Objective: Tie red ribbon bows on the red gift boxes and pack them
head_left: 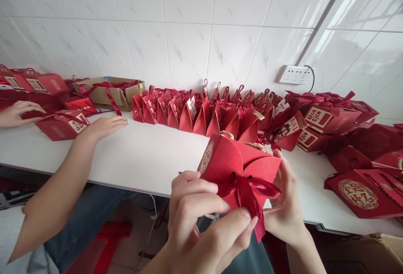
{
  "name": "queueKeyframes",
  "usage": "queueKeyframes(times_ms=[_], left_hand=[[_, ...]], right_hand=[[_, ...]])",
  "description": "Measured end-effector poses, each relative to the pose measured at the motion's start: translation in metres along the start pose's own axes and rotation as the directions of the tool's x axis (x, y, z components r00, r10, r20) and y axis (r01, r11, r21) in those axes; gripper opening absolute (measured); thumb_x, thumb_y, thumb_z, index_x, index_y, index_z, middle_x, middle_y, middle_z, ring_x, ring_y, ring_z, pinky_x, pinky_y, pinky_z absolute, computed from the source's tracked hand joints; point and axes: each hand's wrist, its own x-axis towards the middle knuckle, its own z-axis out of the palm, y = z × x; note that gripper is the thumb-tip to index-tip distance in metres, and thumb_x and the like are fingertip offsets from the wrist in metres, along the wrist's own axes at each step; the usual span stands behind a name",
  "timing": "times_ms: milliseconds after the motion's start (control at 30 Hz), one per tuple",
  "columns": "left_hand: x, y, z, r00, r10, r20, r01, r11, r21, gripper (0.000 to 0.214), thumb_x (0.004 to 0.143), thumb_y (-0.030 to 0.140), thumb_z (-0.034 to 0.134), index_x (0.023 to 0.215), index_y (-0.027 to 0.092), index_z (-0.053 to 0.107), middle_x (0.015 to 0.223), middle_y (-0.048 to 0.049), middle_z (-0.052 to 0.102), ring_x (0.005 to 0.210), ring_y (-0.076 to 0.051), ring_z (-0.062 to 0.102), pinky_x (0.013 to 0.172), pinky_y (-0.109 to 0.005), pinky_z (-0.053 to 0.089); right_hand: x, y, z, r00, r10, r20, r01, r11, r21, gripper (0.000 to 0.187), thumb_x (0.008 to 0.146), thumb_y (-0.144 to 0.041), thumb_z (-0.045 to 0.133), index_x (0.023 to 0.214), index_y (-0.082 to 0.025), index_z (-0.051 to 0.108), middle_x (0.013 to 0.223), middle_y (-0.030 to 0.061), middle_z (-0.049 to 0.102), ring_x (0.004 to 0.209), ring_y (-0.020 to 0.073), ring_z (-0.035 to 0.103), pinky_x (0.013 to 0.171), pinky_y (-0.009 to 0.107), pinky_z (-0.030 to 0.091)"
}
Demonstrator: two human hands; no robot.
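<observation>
A red gift box point(225, 152) with overlapping curved flaps, gold rope handles point(253, 144) and a round gold print on its side is held up in front of me, over the table's front edge. A dark red ribbon point(244, 188) is tied in a bow across its flaps. My right hand point(283, 202) grips the box from the right side, its fingers partly hidden behind it. At the bow, my left hand point(204, 215) has its thumb and fingers closed on the ribbon, near the left loop and the hanging tail.
Red gift boxes point(189, 114) stand in rows along the tiled wall. More boxes point(362, 194) are piled at right. An open cardboard box point(126, 97) holds ribbons. At left, a co-worker's hands point(105, 127) rest near another box point(58, 127). A power strip point(294, 75) is on the wall.
</observation>
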Motion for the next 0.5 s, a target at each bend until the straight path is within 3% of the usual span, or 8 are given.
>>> queueKeyframes(times_ms=[67, 500], left_hand=[[0.0000, 0.0001, 0.0012, 1.000, 0.008, -0.013, -0.009, 1.000, -0.027, 0.010, 0.076, 0.014, 0.069, 0.078, 0.020, 0.062, 0.075, -0.0005, 0.054, 0.084, -0.015, 0.060, 0.083, -0.039, 0.056], [-0.0008, 0.0057, 0.0028, 0.999, 0.015, 0.038, -0.010, 0.993, -0.120, 0.021, 0.069, 0.003, 0.067, 0.082, 0.018, 0.061, 0.074, 0.0027, 0.056, 0.070, -0.009, 0.062, 0.067, -0.028, 0.055]], right_hand=[[0.0002, -0.0002, 0.0002, 1.000, -0.007, -0.001, 0.007, 1.000, 0.021, 0.097, 0.071, -0.035, 0.077, 0.146, -0.034, 0.016, 0.149, 0.0101, 0.032, 0.133, 0.0346, 0.036, 0.094, 0.050, 0.052], [0.0009, 0.0010, 0.0004, 0.999, -0.048, -0.008, 0.048, 0.998, 0.035, 0.099, 0.069, -0.029, 0.079, 0.146, -0.033, 0.017, 0.150, 0.0087, 0.029, 0.130, 0.0330, 0.041, 0.093, 0.047, 0.054]])
